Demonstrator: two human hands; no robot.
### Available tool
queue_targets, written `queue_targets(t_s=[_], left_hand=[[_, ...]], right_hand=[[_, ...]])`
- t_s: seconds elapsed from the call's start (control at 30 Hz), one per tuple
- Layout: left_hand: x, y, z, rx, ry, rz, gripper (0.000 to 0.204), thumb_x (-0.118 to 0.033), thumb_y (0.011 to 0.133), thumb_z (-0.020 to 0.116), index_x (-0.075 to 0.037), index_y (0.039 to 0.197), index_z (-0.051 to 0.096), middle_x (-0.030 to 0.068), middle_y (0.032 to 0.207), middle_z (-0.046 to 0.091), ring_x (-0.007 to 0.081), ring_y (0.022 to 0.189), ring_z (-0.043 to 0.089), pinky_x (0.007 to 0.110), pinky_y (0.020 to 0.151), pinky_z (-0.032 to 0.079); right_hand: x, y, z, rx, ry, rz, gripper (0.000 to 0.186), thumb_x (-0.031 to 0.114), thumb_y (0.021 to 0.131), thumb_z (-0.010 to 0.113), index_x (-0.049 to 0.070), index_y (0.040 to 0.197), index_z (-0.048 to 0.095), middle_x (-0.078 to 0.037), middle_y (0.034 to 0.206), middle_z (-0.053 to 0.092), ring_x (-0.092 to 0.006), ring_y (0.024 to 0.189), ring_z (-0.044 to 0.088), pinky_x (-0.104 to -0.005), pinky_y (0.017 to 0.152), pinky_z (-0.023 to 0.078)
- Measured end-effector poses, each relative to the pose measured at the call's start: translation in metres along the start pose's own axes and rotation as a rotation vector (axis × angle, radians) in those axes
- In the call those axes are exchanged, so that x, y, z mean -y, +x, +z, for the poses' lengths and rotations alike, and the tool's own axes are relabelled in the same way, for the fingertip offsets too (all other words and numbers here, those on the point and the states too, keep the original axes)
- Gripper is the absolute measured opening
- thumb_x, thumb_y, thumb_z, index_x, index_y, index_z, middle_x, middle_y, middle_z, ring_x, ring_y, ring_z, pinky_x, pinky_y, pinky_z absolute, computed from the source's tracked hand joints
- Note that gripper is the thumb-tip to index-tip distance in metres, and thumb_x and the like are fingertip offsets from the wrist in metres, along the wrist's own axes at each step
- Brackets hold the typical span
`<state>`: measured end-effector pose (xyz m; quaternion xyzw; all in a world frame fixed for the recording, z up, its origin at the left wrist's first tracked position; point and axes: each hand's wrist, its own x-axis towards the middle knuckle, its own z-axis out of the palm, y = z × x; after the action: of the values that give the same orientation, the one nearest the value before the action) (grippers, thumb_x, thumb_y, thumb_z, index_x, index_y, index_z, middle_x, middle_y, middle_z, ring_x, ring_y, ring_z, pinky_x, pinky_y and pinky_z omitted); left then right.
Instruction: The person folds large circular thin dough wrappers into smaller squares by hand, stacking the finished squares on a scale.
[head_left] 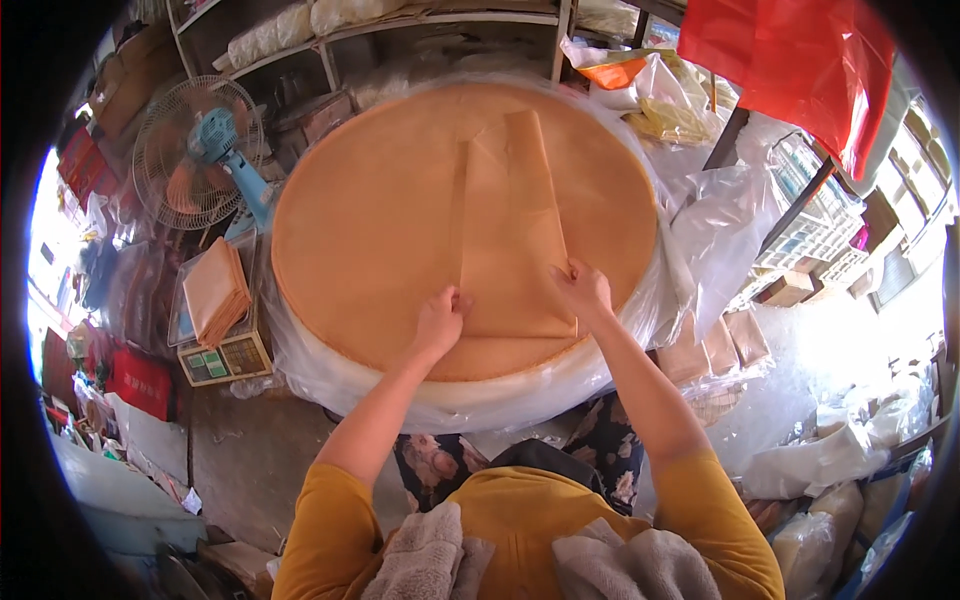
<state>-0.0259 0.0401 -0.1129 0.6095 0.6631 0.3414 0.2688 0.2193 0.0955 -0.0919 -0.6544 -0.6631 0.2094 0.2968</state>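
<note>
A big, round pile of thin orange-brown sheets fills the middle of the view, on a pale base wrapped in clear plastic. On top of it lies a folded sheet of the same colour, forming a long upright strip with its sides turned in. At the strip's left edge, near its lower end, my left hand is closed, fingers pinched on the fold. Opposite, my right hand pinches the strip's right edge between thumb and fingers. The strip's far end has an uneven, partly raised flap.
To the left, a stack of folded tan sheets rests on a box, below a blue fan. Wrapped tan packets lie at the lower right. A red cloth or bag hangs at the upper right; shelves stand behind.
</note>
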Motion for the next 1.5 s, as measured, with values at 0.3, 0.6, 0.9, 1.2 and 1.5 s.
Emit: queue_targets(t_s=[0.3,0.6,0.9,1.2,1.5], left_hand=[[0.004,0.010,0.007,0.020,0.078,-0.110,0.026,-0.026,0.090,0.054,-0.004,0.102,0.059,0.0157,0.096,0.067,0.0321,0.092,0.063,0.043,0.076,0.049],[0.016,0.016,0.039,-0.003,0.048,0.055,0.030,-0.015,0.086,0.045,-0.009,0.111,0.061,0.0138,0.104,0.067,0.0325,0.097,0.062,0.044,0.081,0.049],[0.004,-0.002,0.014,0.069,0.015,-0.105,0.021,-0.024,0.090,0.048,-0.007,0.098,0.057,0.0158,0.096,0.066,0.0334,0.090,0.063,0.046,0.073,0.047],[0.012,0.013,0.018,0.113,0.211,-0.168,0.026,-0.030,0.092,0.053,-0.010,0.108,0.055,0.0161,0.091,0.065,0.0313,0.085,0.063,0.040,0.070,0.047],[-0.015,-0.017,0.010,0.027,0.224,-0.024,0.043,-0.031,0.090,0.056,-0.012,0.127,0.047,0.0197,0.117,0.058,0.0407,0.106,0.056,0.047,0.084,0.047]], right_hand=[[0.032,0.024,0.006,-0.022,-0.095,0.122,0.035,0.037,0.088,0.054,0.005,0.092,0.066,-0.019,0.096,0.066,-0.0367,0.091,0.063,-0.0458,0.076,0.050],[-0.054,0.078,0.046,-0.184,-0.236,-0.042,0.038,0.036,0.089,0.056,0.016,0.121,0.059,-0.013,0.105,0.067,-0.0332,0.092,0.065,-0.0436,0.078,0.052],[-0.047,0.095,0.031,-0.084,-0.363,-0.042,0.034,0.030,0.092,0.049,0.013,0.120,0.057,-0.013,0.108,0.060,-0.0296,0.097,0.059,-0.0443,0.082,0.046],[-0.029,0.077,0.051,-0.019,-0.673,-0.391,0.046,0.024,0.096,0.039,0.003,0.136,0.042,-0.013,0.145,0.035,-0.0295,0.132,0.035,-0.0498,0.106,0.029],[-0.029,0.052,0.058,-0.028,-0.564,-0.249,0.049,0.023,0.092,0.042,0.007,0.138,0.039,-0.012,0.142,0.040,-0.0304,0.134,0.033,-0.0570,0.108,0.021]])
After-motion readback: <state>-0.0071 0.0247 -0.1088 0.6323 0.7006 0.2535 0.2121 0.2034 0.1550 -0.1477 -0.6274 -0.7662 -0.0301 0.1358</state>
